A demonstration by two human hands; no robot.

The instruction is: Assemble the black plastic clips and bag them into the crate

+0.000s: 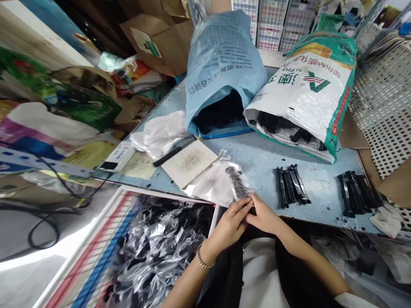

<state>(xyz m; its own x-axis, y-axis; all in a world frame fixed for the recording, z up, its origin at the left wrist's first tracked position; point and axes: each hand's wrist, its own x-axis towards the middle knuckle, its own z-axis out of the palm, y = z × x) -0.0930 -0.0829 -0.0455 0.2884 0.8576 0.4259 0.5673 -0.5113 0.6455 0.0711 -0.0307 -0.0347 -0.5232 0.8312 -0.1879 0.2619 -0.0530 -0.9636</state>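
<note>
At the table's front edge my left hand [231, 222] and my right hand [263, 214] meet, fingers closed on the near end of a clear plastic bag [236, 182]. Black parts show through the bag, which points away from me. Under and beside it lies a stack of flat clear bags [210, 186]. To the right of my hands rests a group of black plastic parts [291, 186], with a second group [355, 192] farther right. My fingertips are partly hidden behind one another.
Below left stands a crate [93, 239] full of bagged black parts. A blue sack [221, 64] and a white-green sack [308, 90], both holding black parts, lie open toward me at the back. A stained card [190, 162], a black stick [173, 152] and white gloves [160, 132] lie left.
</note>
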